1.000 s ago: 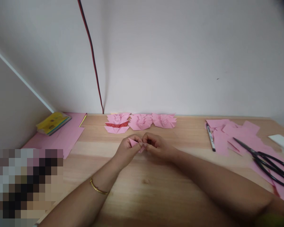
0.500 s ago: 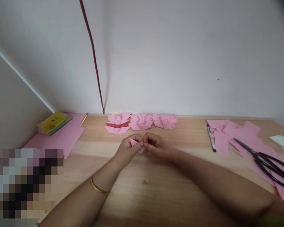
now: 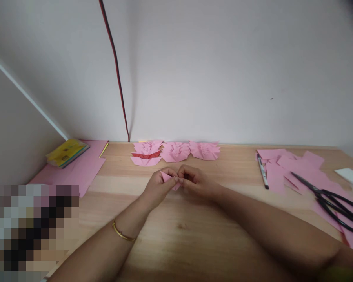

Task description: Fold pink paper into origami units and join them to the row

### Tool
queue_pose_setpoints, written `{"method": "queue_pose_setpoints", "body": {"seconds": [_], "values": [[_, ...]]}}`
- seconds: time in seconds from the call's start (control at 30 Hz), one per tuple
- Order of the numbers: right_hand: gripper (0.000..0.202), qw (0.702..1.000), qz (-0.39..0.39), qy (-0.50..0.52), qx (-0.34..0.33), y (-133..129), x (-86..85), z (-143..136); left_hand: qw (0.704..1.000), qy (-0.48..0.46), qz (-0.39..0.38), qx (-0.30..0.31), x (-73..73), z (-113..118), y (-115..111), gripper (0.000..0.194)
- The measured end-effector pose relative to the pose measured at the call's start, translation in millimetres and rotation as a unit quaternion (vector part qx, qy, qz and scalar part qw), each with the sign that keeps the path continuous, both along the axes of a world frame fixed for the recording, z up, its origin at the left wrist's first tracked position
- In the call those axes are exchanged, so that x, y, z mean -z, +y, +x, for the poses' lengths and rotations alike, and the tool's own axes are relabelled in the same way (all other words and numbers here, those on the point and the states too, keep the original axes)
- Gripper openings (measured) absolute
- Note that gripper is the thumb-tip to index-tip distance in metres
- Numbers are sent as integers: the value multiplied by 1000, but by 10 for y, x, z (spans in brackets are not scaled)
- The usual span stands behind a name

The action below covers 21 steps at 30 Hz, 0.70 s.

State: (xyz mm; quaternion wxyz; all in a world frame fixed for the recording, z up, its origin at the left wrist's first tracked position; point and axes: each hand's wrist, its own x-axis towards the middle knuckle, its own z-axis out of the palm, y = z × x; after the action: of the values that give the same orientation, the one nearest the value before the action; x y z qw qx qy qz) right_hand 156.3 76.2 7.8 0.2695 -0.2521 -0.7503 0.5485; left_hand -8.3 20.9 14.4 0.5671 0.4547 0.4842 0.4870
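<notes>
Between my two hands, just above the middle of the wooden table [image 3: 170, 243], is a small folded piece of pink paper [image 3: 167, 177]. My left hand [image 3: 161, 186] pinches it between thumb and fingers, and its pointed part shows beside the thumb. My right hand [image 3: 195, 181] meets it from the other side, thumb and forefinger pressed on the paper's edge. The fingertips of both hands nearly touch, and they hide much of the fold. Beyond them, folded pink paper pieces [image 3: 175, 152] lie in three groups by the wall, with a red one [image 3: 146, 155] in the left group.
At right, black scissors [image 3: 320, 192] lie on pink paper scraps [image 3: 308, 162] with a pen [image 3: 262, 172] beside them. A white object [image 3: 351, 178] is farther right. On the left, a yellow packet [image 3: 67, 153] rests on pink sheets [image 3: 85, 172]. A red-black cable [image 3: 117, 66] hangs down the wall.
</notes>
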Motion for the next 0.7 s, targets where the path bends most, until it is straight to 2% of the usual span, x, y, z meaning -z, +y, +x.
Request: {"method": "queue_pose_setpoints", "body": {"seconds": [0.4, 0.7], "values": [[30, 1000, 11, 2, -10, 13, -58, 8, 1000, 22, -15, 6, -14, -18, 1, 20], [30, 1000, 7, -11, 0, 6, -3, 5, 1000, -5, -6, 8, -2, -14, 4, 20]]}}
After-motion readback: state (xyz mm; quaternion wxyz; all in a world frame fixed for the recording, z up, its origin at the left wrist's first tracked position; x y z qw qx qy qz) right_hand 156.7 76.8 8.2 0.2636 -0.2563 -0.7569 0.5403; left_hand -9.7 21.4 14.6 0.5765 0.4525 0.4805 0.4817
